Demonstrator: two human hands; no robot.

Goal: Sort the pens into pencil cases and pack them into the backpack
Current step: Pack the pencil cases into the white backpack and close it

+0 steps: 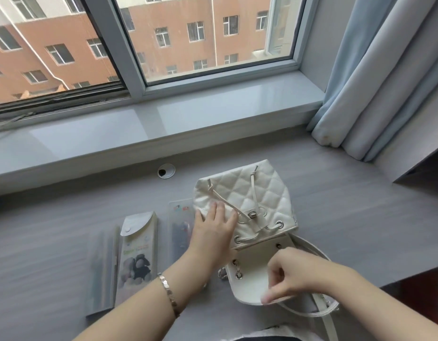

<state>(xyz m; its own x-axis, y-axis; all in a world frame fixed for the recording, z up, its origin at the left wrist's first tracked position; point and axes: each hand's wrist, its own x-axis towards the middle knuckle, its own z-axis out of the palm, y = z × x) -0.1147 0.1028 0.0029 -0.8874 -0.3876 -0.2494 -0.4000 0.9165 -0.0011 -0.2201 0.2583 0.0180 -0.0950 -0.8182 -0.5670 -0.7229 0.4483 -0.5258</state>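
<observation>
Left hand [214, 226] presses flat on the backpack [247, 193]; right hand [290, 276] pinches its flap [247, 274]. Hold flap back, then loosen the drawstring [225, 201].

Head view, forward-down, close over desk [336, 217]; edges seemingly warped.

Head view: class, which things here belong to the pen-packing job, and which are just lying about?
Job: backpack; grey pencil case; bear-print pencil case; clear pencil case; left hand, pressing the backpack; right hand, holding its flap.
Lying about: curtain; windowsill; cable hole cover.
</observation>
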